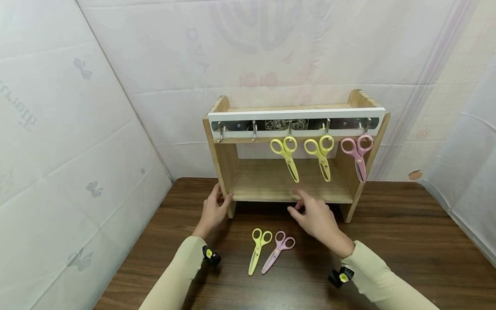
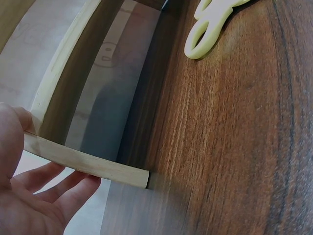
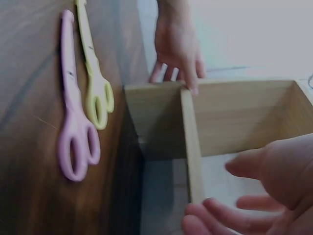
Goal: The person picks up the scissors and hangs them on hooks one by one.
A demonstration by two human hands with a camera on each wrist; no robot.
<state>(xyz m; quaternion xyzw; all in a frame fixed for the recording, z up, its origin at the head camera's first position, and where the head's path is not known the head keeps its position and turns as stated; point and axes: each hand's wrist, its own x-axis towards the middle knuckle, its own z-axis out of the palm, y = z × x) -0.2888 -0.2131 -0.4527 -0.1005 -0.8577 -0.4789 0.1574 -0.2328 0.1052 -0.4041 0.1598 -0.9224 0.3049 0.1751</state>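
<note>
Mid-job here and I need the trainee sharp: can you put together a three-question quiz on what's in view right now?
1. Count: how many pairs of scissors hang from the hook rail?
2. True or false: the right hand is holding a pair of scissors.
3. Multiple choice: what does the left hand grip? A) the hook rail; B) the left side panel; C) the table edge.

Key: 1. Three, two yellow and one pink. 2. False; no scissors are in its fingers. 3. B.
</note>
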